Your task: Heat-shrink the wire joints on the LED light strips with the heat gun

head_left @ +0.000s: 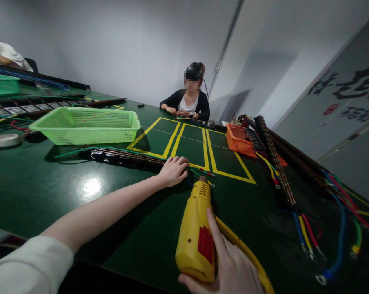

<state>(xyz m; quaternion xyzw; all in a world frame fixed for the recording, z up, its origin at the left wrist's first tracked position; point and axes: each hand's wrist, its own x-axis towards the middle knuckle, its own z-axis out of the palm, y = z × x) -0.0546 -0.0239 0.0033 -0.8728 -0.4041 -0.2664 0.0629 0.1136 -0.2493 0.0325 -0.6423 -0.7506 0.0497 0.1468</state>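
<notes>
The yellow heat gun (194, 232) is gripped in the right hand (230, 261), fingers wrapped round its body and handle, its metal nozzle pointing away from the wearer (a red label shows on its side). Just left of the nozzle, the left hand (174, 171) is closed over the end of the dark wire assembly (126, 158), which lies on the green worktop (111, 192) and stretches off to the left of the heat gun. Thin wires with ring terminals (212, 185) come out past the fingers, their ends close beyond the nozzle.

Farther left of the heat gun, behind the assembly, sits the light green basket (89, 126) (it looks empty). Beyond the heat gun, yellow tape outlines (206, 151) mark the surface, and a person (189, 100) in a headset sits past them. To the right of the heat gun are the orange basket (239, 139) and more cable bundles (276, 163) with coloured leads.
</notes>
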